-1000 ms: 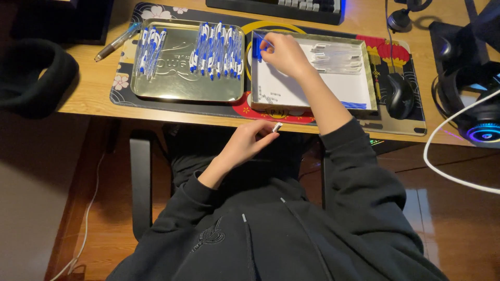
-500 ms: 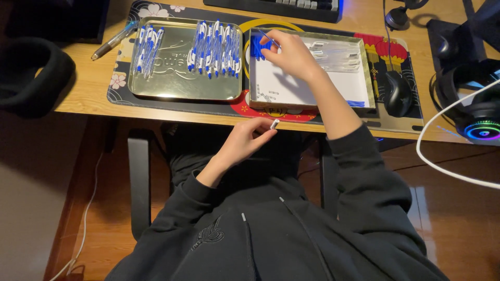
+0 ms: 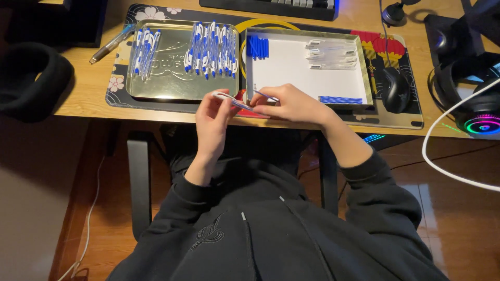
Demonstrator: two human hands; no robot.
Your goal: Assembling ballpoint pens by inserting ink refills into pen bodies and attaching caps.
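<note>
My left hand [image 3: 214,118] holds a clear pen barrel [image 3: 227,98] at the desk's front edge. My right hand [image 3: 292,104] pinches a thin blue refill [image 3: 266,96] whose tip points toward that barrel; the two hands almost meet. Behind them stands a white-bottomed tray [image 3: 364,73] with a bundle of blue caps [image 3: 257,47], clear barrels [image 3: 330,53] and blue refills [image 3: 340,99]. To its left a metal tray [image 3: 172,86] carries several finished blue-and-white pens [image 3: 212,49].
A loose pen [image 3: 110,45] lies left of the metal tray. A black mouse [image 3: 395,89], headphones with a lit ring [image 3: 482,122] and a white cable [image 3: 448,130] sit at the right. A keyboard [image 3: 271,6] is at the back, a dark cushion [image 3: 28,78] at the left.
My right hand left the white tray's far left corner and came down to the desk's front edge with a refill. My left hand rose with the barrel to meet it.
</note>
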